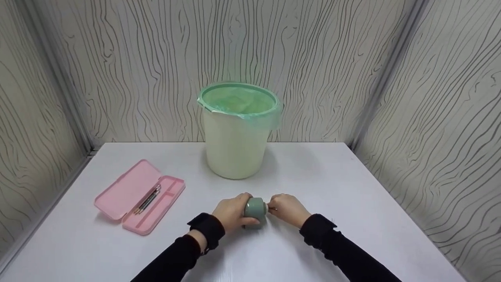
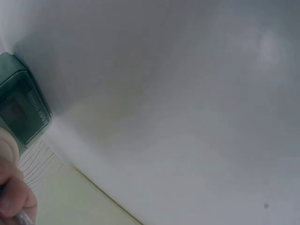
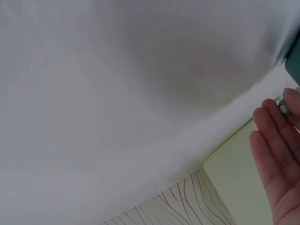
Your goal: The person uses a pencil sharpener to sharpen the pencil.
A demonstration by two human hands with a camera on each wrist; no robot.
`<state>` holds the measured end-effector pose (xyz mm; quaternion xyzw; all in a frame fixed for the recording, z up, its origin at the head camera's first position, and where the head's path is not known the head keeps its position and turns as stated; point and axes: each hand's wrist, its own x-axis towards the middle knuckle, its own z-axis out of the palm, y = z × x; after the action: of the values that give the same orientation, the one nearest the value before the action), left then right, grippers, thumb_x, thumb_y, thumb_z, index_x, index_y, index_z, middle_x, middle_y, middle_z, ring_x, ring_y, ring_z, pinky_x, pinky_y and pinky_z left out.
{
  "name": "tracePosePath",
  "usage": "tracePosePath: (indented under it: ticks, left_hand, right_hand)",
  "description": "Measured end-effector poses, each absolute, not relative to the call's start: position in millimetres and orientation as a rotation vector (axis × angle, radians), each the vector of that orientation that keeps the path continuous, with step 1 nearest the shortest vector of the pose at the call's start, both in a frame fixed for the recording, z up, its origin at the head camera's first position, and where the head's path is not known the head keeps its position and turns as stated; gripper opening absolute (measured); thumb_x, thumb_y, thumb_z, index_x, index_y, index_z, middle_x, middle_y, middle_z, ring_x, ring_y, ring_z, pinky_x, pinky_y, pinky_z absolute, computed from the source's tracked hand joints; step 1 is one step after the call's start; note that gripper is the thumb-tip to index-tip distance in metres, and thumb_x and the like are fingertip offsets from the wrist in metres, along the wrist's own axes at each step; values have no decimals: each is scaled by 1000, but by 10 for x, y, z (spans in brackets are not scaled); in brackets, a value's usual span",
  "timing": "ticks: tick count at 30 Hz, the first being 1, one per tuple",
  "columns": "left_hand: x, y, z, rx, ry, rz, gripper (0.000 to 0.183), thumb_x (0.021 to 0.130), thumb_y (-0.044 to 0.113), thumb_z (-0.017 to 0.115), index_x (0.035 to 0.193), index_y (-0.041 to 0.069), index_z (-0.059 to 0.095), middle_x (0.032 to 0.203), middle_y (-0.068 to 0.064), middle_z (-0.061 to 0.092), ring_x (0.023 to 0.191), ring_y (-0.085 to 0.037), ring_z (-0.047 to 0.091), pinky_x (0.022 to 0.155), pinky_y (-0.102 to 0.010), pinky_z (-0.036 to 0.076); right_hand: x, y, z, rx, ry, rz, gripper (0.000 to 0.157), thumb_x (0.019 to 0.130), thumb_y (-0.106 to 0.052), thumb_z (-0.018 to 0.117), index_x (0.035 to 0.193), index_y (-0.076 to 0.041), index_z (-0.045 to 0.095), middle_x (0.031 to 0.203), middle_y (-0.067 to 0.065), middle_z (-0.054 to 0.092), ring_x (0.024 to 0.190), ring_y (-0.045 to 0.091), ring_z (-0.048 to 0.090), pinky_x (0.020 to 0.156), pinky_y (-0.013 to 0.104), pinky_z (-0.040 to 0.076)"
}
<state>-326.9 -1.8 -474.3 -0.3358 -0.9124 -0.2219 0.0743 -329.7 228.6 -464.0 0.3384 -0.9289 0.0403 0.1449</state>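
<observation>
My left hand grips a green pencil sharpener close over the white table, thumb along its near side. In the left wrist view the sharpener shows a dark see-through window with lettering and a pale round mouth. On its right side, my right hand pinches a thin pencil whose tip end is hidden at the mouth. The pencil's round butt peeks out between the fingers in the right wrist view.
An open pink pencil case lies to the left, with several pencils in it. Behind the hands stands a pale green bin lined with a green plastic bag. Wood-patterned panels enclose the white table.
</observation>
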Motion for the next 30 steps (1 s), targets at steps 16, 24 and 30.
tracePosePath:
  ticks: [16, 24, 30]
  left_hand:
    - [-3232, -8, -4702, -968, -2795, -583, 62, 87, 55, 75, 126, 11, 56, 112, -4, 70, 91, -17, 71, 77, -31, 58]
    - [-3236, 4, -4707, -963, -2796, -564, 62, 87, 54, 76, 125, 10, 55, 111, -5, 70, 91, -18, 71, 77, -31, 58]
    - [-3230, 4, -4702, -945, -2807, -544, 64, 87, 55, 75, 126, 9, 55, 111, -5, 70, 91, -19, 71, 77, -32, 58]
  right_hand:
    - [-3092, 2338, -4726, 1032, -2723, 304, 14, 82, 2, 78, 92, -7, 81, 83, 4, 75, 79, 19, 73, 75, 29, 59]
    - [-3025, 2352, -4761, 1031, -2714, 344, 11, 85, -2, 78, 95, -7, 81, 84, 3, 76, 80, 17, 73, 76, 28, 59]
    - [-2951, 2361, -4722, 1075, -2680, 320, 11, 86, -7, 78, 96, -8, 81, 85, 3, 76, 79, 15, 73, 74, 26, 59]
